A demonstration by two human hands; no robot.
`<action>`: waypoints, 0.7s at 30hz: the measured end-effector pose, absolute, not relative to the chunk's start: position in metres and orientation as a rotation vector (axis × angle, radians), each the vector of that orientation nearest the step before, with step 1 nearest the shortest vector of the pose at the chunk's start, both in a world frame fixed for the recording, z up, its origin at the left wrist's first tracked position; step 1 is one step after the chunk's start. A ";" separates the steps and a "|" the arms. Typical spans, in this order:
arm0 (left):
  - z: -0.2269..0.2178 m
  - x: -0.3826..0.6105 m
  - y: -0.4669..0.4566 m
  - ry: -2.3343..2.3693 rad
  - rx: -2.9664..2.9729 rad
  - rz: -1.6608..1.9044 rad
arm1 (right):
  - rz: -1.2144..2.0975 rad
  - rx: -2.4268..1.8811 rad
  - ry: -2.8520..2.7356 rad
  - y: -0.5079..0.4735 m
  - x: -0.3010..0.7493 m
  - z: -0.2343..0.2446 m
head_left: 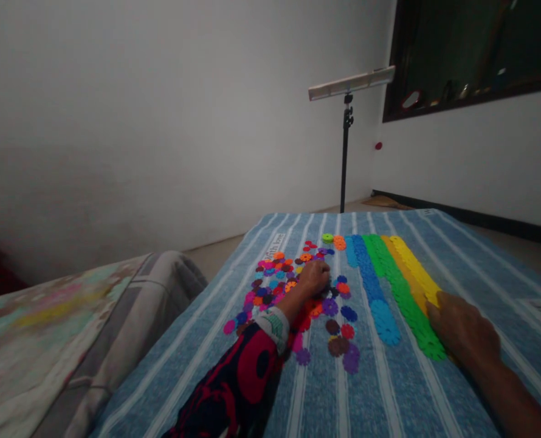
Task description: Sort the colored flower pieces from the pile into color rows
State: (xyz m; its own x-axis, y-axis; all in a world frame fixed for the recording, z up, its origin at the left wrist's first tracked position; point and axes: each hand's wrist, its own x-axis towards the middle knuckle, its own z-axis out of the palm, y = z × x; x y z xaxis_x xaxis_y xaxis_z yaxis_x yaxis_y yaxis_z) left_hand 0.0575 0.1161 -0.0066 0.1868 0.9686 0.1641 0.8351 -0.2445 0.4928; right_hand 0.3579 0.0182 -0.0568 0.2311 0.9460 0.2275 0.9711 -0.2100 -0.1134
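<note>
My left hand [315,277] reaches into a loose pile of colourful notched plastic discs [279,277], its fingers curled together; whatever they pinch is hidden. Overlapping discs lie in long rows by colour to the right of the pile. My right hand [465,328] is at the near end of the yellow row [411,261], its fingers closed on a yellow disc there. Beside it run an orange-yellow row [405,271], a green row [400,289] and a blue row [368,267], with light blue discs [384,322] at the blue row's near end.
A blue striped cloth [197,365] covers the surface under the discs. Small orange [339,243] and lime-green [327,238] stacks sit at the far side. To the left is a blanket-covered surface [92,316]. A black stand [344,152] rises behind the far edge, near the wall.
</note>
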 end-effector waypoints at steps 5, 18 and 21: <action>0.009 -0.005 0.098 1.838 2.253 0.463 | -0.071 -2.276 -1.826 0.019 0.360 -0.056; 0.004 -0.037 0.052 1.961 2.292 0.314 | -0.061 -2.266 -1.814 0.020 0.364 -0.060; -0.003 -0.021 0.036 1.844 2.454 0.258 | -0.090 -2.262 -1.823 0.020 0.365 -0.061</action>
